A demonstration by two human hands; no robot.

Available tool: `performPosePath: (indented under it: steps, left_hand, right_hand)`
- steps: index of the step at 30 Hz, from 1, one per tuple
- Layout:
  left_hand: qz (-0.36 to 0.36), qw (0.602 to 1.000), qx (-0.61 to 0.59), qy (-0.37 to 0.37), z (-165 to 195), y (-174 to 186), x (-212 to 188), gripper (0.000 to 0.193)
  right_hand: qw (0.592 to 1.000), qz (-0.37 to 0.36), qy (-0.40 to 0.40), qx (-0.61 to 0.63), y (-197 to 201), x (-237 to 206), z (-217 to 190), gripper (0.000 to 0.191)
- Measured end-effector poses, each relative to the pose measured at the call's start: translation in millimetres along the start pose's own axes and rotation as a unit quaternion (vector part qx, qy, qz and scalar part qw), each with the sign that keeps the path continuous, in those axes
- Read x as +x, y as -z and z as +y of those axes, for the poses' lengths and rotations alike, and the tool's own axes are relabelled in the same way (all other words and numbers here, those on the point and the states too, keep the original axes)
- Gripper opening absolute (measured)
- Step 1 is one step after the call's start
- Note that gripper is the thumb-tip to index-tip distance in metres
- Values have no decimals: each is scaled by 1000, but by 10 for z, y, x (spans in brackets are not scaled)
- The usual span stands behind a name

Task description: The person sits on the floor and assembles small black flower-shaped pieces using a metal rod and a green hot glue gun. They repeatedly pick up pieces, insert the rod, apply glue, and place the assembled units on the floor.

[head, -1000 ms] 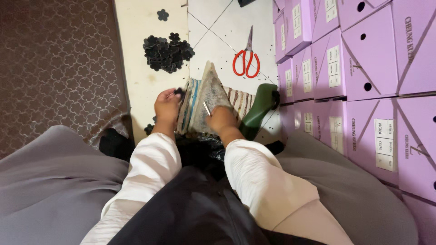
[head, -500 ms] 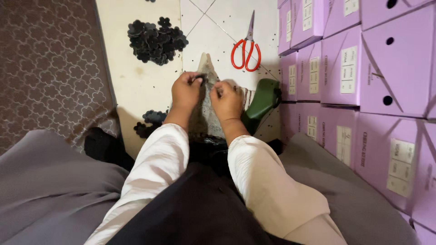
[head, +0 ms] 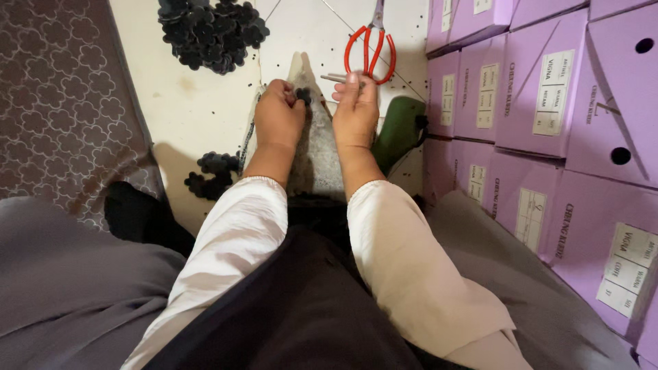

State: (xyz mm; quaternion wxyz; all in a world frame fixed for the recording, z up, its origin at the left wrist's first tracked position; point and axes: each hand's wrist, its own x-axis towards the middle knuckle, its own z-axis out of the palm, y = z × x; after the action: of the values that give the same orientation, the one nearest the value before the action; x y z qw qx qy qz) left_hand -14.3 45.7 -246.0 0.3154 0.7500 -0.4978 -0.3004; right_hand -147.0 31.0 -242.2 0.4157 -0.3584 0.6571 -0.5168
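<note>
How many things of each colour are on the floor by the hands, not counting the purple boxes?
Red: 1, the scissors
Green: 1, the green object beside the right hand
Grey: 1, the pointed grey piece under the left hand
Black: 2, the big flower pile and the small flower pile
Total: 5

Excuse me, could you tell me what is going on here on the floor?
A person sits on the floor, working with both hands on a grey pointed piece in front of them. The left hand pinches a small black flower shape against it, and the right hand holds a thin metal tool beside it. Red scissors, a pile of black flowers and purple boxes lie around.
</note>
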Motion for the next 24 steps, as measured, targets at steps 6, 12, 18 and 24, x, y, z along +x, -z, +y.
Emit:
performPosePath:
  steps: [6, 12, 18, 24]
  left_hand:
    - [-4, 986, -86, 145, 3, 83, 15, 30]
    - [28, 990, -37, 134, -60, 44, 20, 38]
    - [25, 989, -34, 144, -235, 34, -27, 41]
    - [8, 982, -119, 149, -341, 108, 22, 42]
  right_hand:
    - [998, -21, 59, -2, 0, -215, 188, 17]
    - [984, -80, 145, -65, 50, -393, 347, 15]
    - [979, -117, 130, -109, 83, -377, 423, 13]
    - [973, -111, 165, -116, 55, -326, 396, 22]
